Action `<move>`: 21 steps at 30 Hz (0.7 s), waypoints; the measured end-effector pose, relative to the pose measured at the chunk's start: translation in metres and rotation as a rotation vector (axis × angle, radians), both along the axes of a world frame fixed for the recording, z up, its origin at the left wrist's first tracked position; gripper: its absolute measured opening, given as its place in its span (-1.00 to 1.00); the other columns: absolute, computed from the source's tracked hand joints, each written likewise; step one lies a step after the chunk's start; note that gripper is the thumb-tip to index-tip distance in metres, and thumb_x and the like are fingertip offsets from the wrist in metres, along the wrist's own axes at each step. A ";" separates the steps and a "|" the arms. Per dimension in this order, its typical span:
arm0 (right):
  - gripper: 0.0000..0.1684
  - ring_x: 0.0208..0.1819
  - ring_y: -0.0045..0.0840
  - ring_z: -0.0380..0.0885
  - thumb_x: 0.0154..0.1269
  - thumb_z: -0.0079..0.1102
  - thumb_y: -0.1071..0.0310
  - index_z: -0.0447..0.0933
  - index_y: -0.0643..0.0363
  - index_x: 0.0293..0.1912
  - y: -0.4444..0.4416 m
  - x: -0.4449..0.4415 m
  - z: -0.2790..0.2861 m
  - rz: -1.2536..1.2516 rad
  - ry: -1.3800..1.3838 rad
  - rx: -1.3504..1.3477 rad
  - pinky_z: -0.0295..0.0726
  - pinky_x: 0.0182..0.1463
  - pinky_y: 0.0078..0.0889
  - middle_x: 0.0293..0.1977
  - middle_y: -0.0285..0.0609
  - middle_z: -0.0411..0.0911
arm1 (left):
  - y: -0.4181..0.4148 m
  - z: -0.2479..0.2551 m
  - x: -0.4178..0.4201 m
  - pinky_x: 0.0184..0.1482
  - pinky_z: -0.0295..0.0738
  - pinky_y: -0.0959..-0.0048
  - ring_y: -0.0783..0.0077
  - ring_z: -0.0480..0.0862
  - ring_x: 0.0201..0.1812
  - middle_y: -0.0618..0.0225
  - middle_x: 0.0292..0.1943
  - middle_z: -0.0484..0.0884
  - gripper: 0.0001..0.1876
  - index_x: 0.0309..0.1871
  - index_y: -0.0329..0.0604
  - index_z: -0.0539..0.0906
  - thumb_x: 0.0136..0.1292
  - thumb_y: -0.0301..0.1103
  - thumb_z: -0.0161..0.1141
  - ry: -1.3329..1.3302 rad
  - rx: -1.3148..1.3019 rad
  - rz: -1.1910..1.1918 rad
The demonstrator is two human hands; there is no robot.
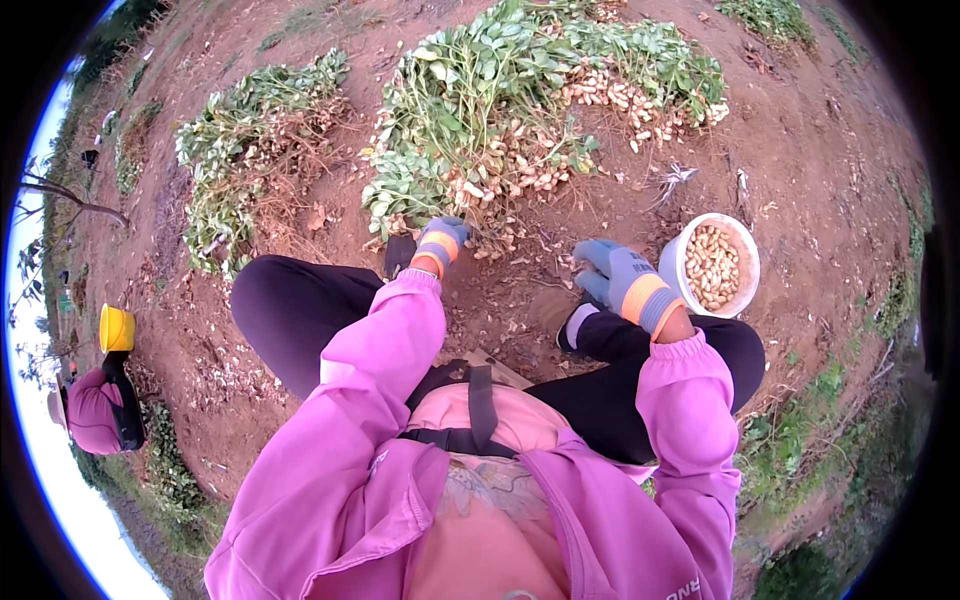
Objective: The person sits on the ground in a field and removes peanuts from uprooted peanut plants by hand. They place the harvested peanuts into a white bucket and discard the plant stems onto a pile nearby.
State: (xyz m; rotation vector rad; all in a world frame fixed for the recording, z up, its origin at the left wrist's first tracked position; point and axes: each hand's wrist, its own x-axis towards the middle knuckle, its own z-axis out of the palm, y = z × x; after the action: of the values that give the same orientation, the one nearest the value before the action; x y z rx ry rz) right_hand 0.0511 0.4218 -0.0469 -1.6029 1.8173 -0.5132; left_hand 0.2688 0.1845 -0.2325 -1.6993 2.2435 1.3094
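Note:
My left hand (pixel 442 241), in a grey-blue glove with an orange-banded cuff, is at the near edge of a heap of uprooted peanut plants (pixel 480 82). Its fingers point into the stems and pods, so whether it grips any is hidden. Clusters of pale peanut pods (pixel 517 165) hang from the roots just beyond it. Over the soil between my feet and the bucket, my right hand (pixel 615 276) has its gloved fingers apart, with nothing visible in them. Close to its right stands a white plastic bucket (pixel 675 259), partly filled with loose peanuts (pixel 711 268).
Another row of pulled peanut plants (pixel 255 142) lies to the left on reddish soil (pixel 817 202). My bent knees flank the work area, with a brown shoe (pixel 551 309) between. Far left, a person (pixel 97 409) bends beside a yellow bucket (pixel 118 328). Weeds (pixel 802 409) grow at right.

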 end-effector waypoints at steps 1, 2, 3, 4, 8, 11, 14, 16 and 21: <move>-0.64 -0.14 -0.10 0.45 0.11 0.08 0.28 0.39 0.17 -0.08 0.001 0.000 0.001 -0.005 0.013 0.010 0.42 -0.10 -0.20 -0.18 0.06 0.45 | -0.004 0.002 -0.001 -0.07 0.41 0.36 0.16 0.58 -0.12 -0.01 -0.19 0.59 -0.49 -0.13 -0.34 0.56 -0.07 -0.09 0.25 0.019 -0.062 0.082; -0.65 -0.17 -0.11 0.46 0.11 0.08 0.29 0.39 0.18 -0.08 0.001 0.000 0.002 0.000 0.034 0.006 0.42 -0.13 -0.20 -0.21 0.05 0.45 | -0.009 0.004 -0.002 -0.06 0.40 0.35 0.12 0.58 -0.11 -0.04 -0.17 0.58 -0.43 -0.09 -0.37 0.53 -0.07 -0.06 0.25 0.038 -0.124 0.165; -0.66 -0.20 -0.12 0.47 0.11 0.08 0.30 0.39 0.19 -0.09 0.004 0.001 0.004 -0.005 0.058 0.010 0.43 -0.16 -0.21 -0.23 0.05 0.46 | -0.010 0.010 -0.007 -0.05 0.40 0.33 0.08 0.57 -0.10 -0.08 -0.16 0.57 -0.38 -0.05 -0.40 0.50 -0.08 -0.03 0.26 0.060 -0.178 0.239; -0.66 -0.23 -0.12 0.48 0.12 0.08 0.30 0.39 0.20 -0.10 0.004 0.002 0.004 0.002 0.078 0.008 0.44 -0.20 -0.22 -0.25 0.05 0.47 | -0.016 0.015 -0.011 -0.03 0.39 0.32 0.05 0.56 -0.09 -0.12 -0.16 0.56 -0.33 -0.02 -0.43 0.46 -0.09 -0.02 0.27 0.109 -0.204 0.329; -0.66 -0.17 -0.08 0.45 0.11 0.08 0.29 0.39 0.19 -0.10 0.008 0.000 0.003 0.007 0.113 0.014 0.42 -0.13 -0.19 -0.21 0.05 0.45 | -0.030 0.071 -0.052 0.05 0.34 0.32 0.00 0.48 0.02 -0.18 -0.02 0.46 -0.12 0.12 -0.48 0.31 -0.16 0.06 0.33 0.248 -0.228 0.428; -0.68 -0.17 -0.10 0.44 0.10 0.07 0.29 0.38 0.16 -0.12 0.004 0.002 0.002 0.035 0.120 -0.009 0.41 -0.12 -0.16 -0.23 0.02 0.43 | -0.056 0.066 -0.075 0.14 0.28 0.32 0.03 0.38 0.15 -0.15 0.17 0.28 0.05 0.24 -0.44 0.12 -0.22 0.08 0.38 0.160 -0.238 0.367; -0.67 -0.16 -0.09 0.44 0.10 0.06 0.29 0.38 0.15 -0.11 0.004 0.000 0.003 0.019 0.143 0.020 0.41 -0.12 -0.15 -0.22 0.03 0.43 | -0.054 0.085 -0.117 0.19 0.24 0.35 0.09 0.32 0.20 -0.04 0.23 0.22 0.23 0.30 -0.39 -0.09 -0.33 0.06 0.46 -0.207 -0.192 0.406; -0.68 -0.17 -0.09 0.44 0.10 0.05 0.28 0.38 0.14 -0.12 0.007 -0.002 0.000 0.003 0.164 0.032 0.42 -0.12 -0.15 -0.22 0.04 0.43 | -0.053 0.080 -0.122 0.26 0.17 0.28 0.12 0.24 0.26 -0.01 0.28 0.11 0.24 0.33 -0.31 -0.19 -0.28 0.04 0.43 -0.245 -0.184 0.370; -0.70 -0.17 -0.08 0.45 0.11 0.04 0.25 0.37 0.15 -0.15 0.002 0.000 0.003 0.023 0.204 0.074 0.43 -0.13 -0.13 -0.21 0.05 0.42 | -0.075 0.047 -0.109 0.20 0.26 0.28 0.12 0.44 0.11 -0.03 0.14 0.34 -0.03 0.33 -0.19 -0.08 -0.08 -0.21 0.32 -0.188 0.005 0.546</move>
State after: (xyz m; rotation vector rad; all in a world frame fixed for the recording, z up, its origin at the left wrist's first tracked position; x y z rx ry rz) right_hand 0.0512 0.4240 -0.0439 -1.6734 1.9394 -0.2765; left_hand 0.1603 0.1096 -0.1856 -2.4246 1.7343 1.1521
